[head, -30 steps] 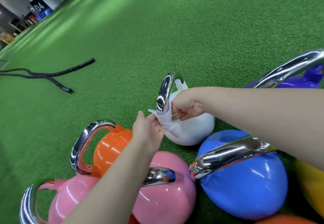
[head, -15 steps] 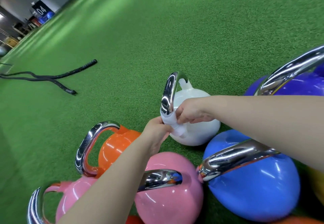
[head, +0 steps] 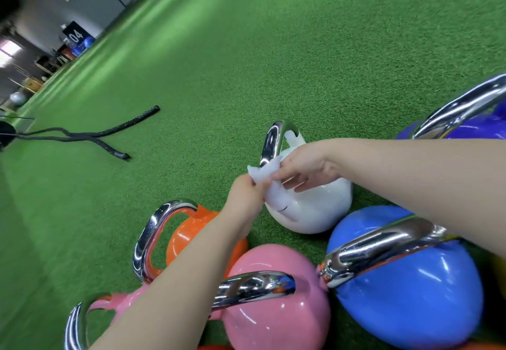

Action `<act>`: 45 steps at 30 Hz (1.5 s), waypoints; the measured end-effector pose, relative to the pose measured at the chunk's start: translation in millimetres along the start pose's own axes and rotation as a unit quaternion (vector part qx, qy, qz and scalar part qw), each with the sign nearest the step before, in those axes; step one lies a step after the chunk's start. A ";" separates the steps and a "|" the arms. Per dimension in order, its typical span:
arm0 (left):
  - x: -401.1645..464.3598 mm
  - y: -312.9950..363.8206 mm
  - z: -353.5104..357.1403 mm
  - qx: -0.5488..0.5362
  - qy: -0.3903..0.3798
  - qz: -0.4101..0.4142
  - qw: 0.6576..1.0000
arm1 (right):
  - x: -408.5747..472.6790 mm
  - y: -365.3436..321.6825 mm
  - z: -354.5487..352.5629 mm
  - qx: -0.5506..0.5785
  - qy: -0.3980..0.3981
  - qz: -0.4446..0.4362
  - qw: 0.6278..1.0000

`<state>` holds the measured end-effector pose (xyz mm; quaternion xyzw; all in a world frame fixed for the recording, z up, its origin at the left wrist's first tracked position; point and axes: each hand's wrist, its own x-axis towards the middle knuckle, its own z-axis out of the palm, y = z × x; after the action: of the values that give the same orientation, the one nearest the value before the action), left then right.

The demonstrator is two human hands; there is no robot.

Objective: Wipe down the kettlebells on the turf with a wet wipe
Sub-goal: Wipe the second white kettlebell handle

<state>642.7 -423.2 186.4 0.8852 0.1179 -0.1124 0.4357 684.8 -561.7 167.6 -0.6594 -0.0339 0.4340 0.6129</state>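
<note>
Both hands meet at a white wet wipe (head: 265, 175) just beside the lower end of the chrome handle (head: 274, 141) of the white kettlebell (head: 315, 210). The left hand (head: 246, 199) comes up from below with its fingers curled tight, pinching the near edge of the wipe. The right hand (head: 304, 167) reaches in from the right and pinches the far side of the wipe between thumb and forefinger, while its other fingers (head: 297, 184) stretch out loosely over the top of the white kettlebell's body. The wipe is bunched between the two grips, and a fold of it hangs down against the white kettlebell.

The white kettlebell stands upright on the green turf (head: 246, 62), at the far edge of a cluster. Closer to the camera sit an orange kettlebell (head: 189, 234), partly hidden by the left forearm, a pink kettlebell (head: 273, 311) and a blue kettlebell (head: 405, 289), each with a shiny chrome handle. A purple kettlebell (head: 476, 130) shows at the right edge, above the right forearm. Another pink one (head: 120, 303) lies at the lower left, mostly covered by the arm.

Well apart, out on the turf to the left, lie two black ropes (head: 109, 133).
</note>
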 end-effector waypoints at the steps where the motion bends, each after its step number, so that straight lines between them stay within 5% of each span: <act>1: 3.6 7.4 -1.3 0.024 0.011 0.016 1.000 | 1.5 1.4 -2.7 0.022 -0.002 -0.003 1.000; 5: 12.4 34.8 9.9 0.195 -0.011 0.037 0.980 | 6.3 -0.4 -7.1 0.074 0.032 -0.004 0.997; 11: 18.8 51.1 15.8 0.195 -0.069 0.027 0.978 | 5.5 -14.8 -15.7 0.081 0.063 0.017 0.995; 16: 40.0 48.8 24.0 0.351 -0.027 0.121 0.928 | 5.0 -18.2 -18.7 0.040 0.096 0.032 0.994; 23: 48.3 29.0 32.8 0.196 0.080 0.036 0.977 | 0.7 -23.7 -24.0 0.025 0.154 0.037 0.987; 28: 19.6 3.7 52.2 0.064 0.233 0.003 0.970 | 10.9 -19.2 -24.0 -0.028 0.279 0.023 0.959; 34: 6.8 -10.7 69.4 -0.096 0.275 -0.079 0.953 | 9.1 -16.0 -28.1 -0.143 0.320 0.015 0.936; 40: 20.3 -12.3 44.7 -0.024 0.155 -0.087 0.984 | 5.6 -19.6 -24.7 -0.401 0.294 -0.139 0.856; 45: 30.7 -15.7 -0.6 0.031 0.028 -0.065 0.997 | -3.0 -21.2 -22.1 -0.518 0.241 -0.097 0.815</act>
<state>667.0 -410.0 165.8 0.8914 0.1840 -0.1188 0.3967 706.9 -575.5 184.1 -0.9561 -0.1690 0.1177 0.2084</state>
